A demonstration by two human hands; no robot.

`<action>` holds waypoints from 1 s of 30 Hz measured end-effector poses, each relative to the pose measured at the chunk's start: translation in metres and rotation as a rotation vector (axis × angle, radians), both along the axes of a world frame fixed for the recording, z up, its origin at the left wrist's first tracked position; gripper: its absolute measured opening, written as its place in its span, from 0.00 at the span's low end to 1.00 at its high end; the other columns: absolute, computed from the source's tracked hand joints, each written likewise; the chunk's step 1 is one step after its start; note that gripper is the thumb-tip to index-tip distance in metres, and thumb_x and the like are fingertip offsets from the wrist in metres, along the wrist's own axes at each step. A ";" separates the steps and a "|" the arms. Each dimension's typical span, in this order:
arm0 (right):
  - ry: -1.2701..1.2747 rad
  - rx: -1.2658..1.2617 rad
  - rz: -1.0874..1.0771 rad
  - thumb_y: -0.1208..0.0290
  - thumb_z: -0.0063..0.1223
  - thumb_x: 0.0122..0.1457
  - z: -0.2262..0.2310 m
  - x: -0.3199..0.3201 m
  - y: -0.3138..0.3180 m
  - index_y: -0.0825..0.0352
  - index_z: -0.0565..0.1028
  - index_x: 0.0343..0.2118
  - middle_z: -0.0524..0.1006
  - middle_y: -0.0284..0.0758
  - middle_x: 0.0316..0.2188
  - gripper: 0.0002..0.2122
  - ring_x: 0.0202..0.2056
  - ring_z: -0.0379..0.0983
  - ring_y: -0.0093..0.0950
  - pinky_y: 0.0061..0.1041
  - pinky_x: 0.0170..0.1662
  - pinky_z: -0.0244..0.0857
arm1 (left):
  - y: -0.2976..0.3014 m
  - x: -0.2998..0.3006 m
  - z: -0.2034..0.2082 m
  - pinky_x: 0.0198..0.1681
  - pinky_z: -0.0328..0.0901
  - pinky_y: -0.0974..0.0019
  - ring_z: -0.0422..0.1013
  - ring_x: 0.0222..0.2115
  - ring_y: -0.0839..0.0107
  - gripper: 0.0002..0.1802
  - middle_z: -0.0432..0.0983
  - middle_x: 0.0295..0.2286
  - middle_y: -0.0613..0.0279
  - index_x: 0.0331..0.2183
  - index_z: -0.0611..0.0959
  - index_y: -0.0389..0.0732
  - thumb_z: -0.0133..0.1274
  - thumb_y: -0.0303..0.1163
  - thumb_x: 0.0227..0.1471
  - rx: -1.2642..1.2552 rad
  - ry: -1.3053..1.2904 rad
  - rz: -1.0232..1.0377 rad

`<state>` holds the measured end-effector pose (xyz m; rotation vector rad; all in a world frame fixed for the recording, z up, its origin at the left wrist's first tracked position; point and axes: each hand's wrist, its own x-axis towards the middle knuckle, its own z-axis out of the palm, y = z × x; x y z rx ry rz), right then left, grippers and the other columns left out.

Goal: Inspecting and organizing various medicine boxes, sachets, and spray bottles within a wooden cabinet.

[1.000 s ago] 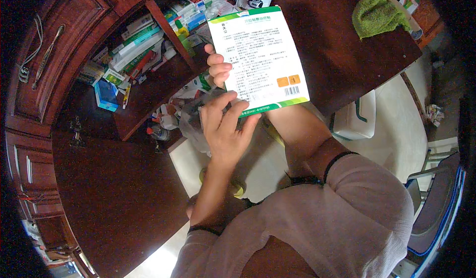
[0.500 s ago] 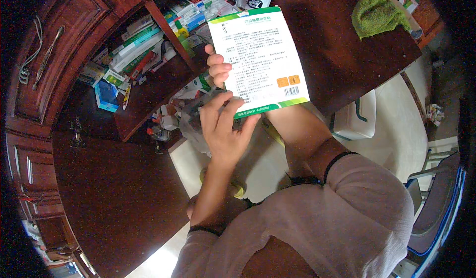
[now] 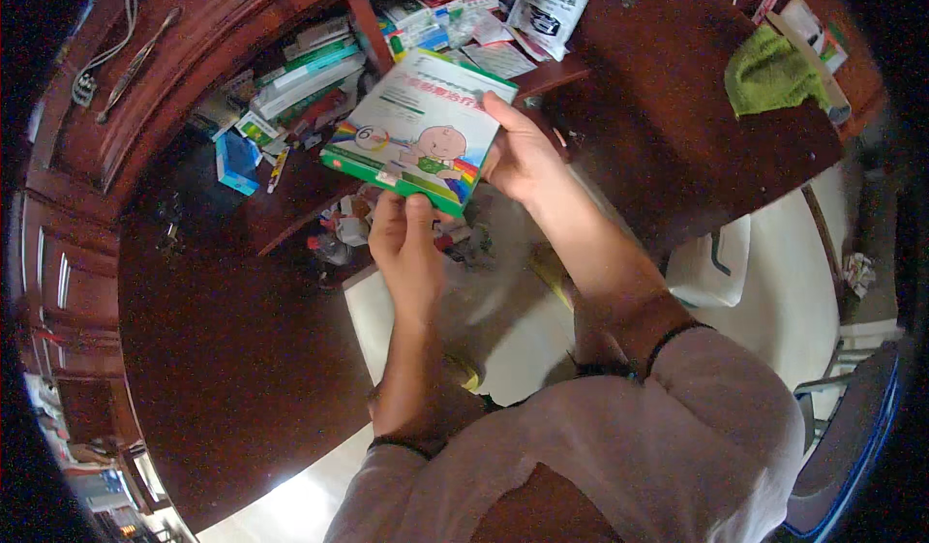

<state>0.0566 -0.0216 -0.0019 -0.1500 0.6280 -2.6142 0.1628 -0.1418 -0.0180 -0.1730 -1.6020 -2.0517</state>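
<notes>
A flat white-and-green carton point(image 3: 402, 122) with a cartoon baby and rainbow stripes on its front is held up in front of me, tilted. My left hand point(image 3: 410, 248) pinches its lower green edge, thumb at the edge and the other fingers partly hidden underneath. On the carton's right side, my right hand point(image 3: 523, 151) grips the edge with the thumb over the front; its other fingers are mostly behind the box. Beyond the carton, medicine boxes point(image 3: 310, 83) lie piled on the dark wooden shelf, and a white pouch point(image 3: 552, 6) leans near them.
A blue box point(image 3: 235, 163) sits at the shelf's left end. On the dark desk point(image 3: 658, 107) at right lies a green cloth point(image 3: 779, 74). Below that desk stands a white bin point(image 3: 711, 262). A chair point(image 3: 842, 437) is at far right; cabinet doors point(image 3: 145, 49) line the left.
The carton has been turned over from its printed text side to its picture side. My right hand's fingers have left the carton's left edge, and that hand now grips the right edge.
</notes>
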 end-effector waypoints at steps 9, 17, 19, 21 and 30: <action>0.366 0.206 -0.211 0.66 0.50 0.55 0.006 0.002 0.007 0.63 0.67 0.43 0.72 0.26 0.34 0.14 0.25 0.62 0.13 0.14 0.24 0.55 | -0.026 -0.009 -0.007 0.35 0.63 0.74 0.67 0.30 0.78 0.10 0.72 0.32 0.62 0.38 0.72 0.31 0.43 0.26 0.53 0.148 -0.026 -0.065; 0.395 0.264 -0.218 0.65 0.47 0.56 0.003 0.002 0.006 0.64 0.68 0.41 0.71 0.25 0.31 0.12 0.22 0.56 0.11 0.12 0.21 0.46 | -0.041 -0.003 -0.007 0.36 0.66 0.71 0.70 0.30 0.74 0.11 0.73 0.31 0.60 0.37 0.73 0.32 0.48 0.27 0.51 -0.083 -0.127 0.090; 0.392 0.275 -0.196 0.65 0.47 0.56 -0.001 0.001 0.008 0.63 0.68 0.41 0.71 0.24 0.31 0.12 0.22 0.56 0.11 0.11 0.21 0.46 | -0.051 -0.003 -0.007 0.36 0.66 0.71 0.70 0.30 0.74 0.11 0.74 0.30 0.60 0.37 0.74 0.32 0.48 0.27 0.51 -0.082 -0.130 0.126; 0.349 0.339 -0.188 0.63 0.49 0.55 -0.006 -0.002 0.010 0.62 0.71 0.37 0.73 0.25 0.26 0.11 0.22 0.62 0.10 0.10 0.20 0.51 | -0.064 -0.003 -0.007 0.35 0.65 0.71 0.70 0.29 0.74 0.11 0.74 0.29 0.60 0.37 0.74 0.33 0.49 0.26 0.50 -0.078 -0.139 0.164; 0.909 1.710 -0.258 0.50 0.52 0.47 -0.046 -0.043 0.035 0.67 0.75 0.31 0.75 0.47 0.30 0.21 0.34 0.72 0.42 0.34 0.38 0.64 | -0.103 0.018 0.010 0.34 0.63 0.75 0.70 0.29 0.77 0.11 0.74 0.27 0.61 0.36 0.75 0.33 0.50 0.27 0.49 -0.039 -0.164 0.519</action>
